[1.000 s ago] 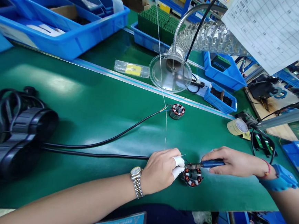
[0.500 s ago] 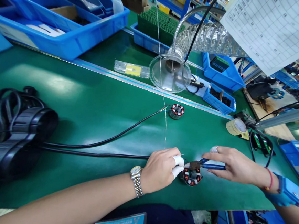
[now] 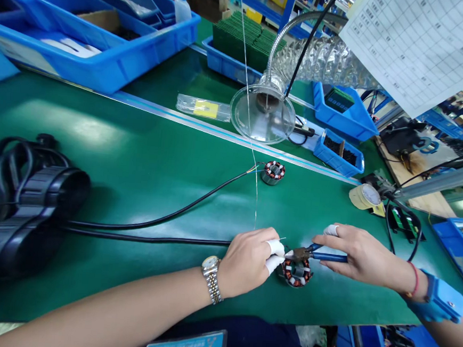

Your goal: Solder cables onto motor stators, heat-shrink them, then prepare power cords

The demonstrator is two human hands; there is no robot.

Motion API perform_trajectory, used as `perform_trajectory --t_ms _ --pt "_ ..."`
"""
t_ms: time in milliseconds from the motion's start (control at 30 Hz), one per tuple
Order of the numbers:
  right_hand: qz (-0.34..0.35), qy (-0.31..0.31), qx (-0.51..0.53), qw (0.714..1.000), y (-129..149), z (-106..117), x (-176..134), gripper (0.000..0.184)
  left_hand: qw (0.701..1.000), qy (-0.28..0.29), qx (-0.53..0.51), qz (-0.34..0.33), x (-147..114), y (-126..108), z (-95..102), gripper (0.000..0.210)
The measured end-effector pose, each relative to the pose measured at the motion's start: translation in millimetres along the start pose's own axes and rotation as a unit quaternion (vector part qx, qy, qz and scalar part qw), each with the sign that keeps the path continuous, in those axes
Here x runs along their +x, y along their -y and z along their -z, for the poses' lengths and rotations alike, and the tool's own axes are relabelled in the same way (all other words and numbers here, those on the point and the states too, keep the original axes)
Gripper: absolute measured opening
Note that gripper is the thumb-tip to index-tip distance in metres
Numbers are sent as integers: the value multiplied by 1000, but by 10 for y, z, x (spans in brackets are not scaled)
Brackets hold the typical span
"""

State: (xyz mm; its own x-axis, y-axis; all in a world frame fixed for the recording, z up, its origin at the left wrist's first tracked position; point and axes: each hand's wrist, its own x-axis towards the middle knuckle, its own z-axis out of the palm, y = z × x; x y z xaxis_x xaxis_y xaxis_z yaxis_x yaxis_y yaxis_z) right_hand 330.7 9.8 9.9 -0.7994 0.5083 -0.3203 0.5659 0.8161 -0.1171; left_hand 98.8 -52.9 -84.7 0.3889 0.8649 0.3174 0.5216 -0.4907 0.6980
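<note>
My left hand [image 3: 248, 260], with white finger cots on thumb and forefinger, pinches the wire end of a black cable [image 3: 154, 238]; the fine wires are mostly hidden by the fingertips. Blue-handled pliers [image 3: 323, 255] are in my right hand [image 3: 355, 255], their jaws at my left fingertips. Directly beneath the jaws sits a motor stator [image 3: 297, 279] with copper windings and white insulators. A second stator [image 3: 272, 172] stands farther back, joined by coloured wires to another black cable [image 3: 188, 208]. Both cables run from a black ribbed housing [image 3: 48, 202] at the left.
A clear extraction hood [image 3: 263, 120] hangs over the bench, and a thin solder strand [image 3: 246, 62] dangles in front of it. Blue bins [image 3: 114, 76] line the back left. A small bin of black parts [image 3: 339, 158] and a round tin [image 3: 364, 196] stand right.
My right hand and the pliers have shifted very slightly to the left. My left hand stays almost where it was, still pinching at the wires.
</note>
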Motion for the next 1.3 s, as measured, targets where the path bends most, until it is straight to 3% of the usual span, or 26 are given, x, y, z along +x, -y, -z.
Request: perform_trajectory --t_ms 400,733,900,1033,1300 --pt "3 43 6 999 -55 17 27 37 1000 3 3 -7 -4 13 -12 7" --pt "44 4 -74 996 -92 -22 25 36 1000 10 -2 -6 -1 21 0 7" --pt "-52 -35 51 997 59 -282 -79 34 999 11 -23 35 28 20 28 8" --pt "-123 -74 208 968 254 -563 -144 29 998 12 -29 59 48 28 46 7" --pt "-190 -128 254 940 482 -719 -220 31 998 11 -28 61 29 36 15 9"
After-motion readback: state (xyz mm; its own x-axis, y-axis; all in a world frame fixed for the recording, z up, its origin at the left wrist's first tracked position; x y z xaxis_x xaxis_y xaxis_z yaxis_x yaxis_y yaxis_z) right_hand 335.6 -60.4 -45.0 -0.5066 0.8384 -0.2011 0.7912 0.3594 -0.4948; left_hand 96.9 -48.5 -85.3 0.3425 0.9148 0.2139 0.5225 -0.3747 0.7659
